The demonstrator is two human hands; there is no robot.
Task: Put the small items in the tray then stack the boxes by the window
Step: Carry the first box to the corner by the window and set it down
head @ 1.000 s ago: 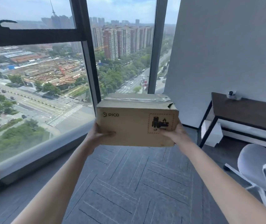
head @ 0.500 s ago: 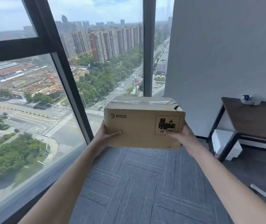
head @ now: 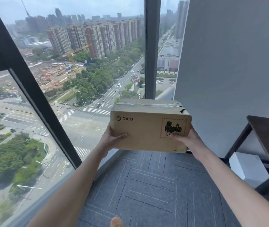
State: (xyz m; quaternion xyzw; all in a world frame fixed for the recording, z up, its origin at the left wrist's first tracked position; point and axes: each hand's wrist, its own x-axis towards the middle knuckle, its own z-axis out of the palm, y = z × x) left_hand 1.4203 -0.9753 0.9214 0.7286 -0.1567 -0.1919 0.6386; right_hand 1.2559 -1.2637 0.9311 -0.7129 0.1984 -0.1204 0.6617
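Both hands carry 1 cardboard box (head: 150, 126) out in front, above the grey carpet (head: 146, 185) and close to the corner where the window (head: 81, 79) meets the white wall (head: 228, 63). The left hand (head: 112, 141) cups its left end with the thumb pressed on the front face; the right hand (head: 186, 138) grips the right end the same way, thumb on the warning label. No tray, small items or other boxes are in view, so whether the sorting is done cannot be told. No stack shows on the floor here; this box looks likely to be set down by the glass, with others perhaps to follow. A dark bench (head: 267, 138) stands at the right.
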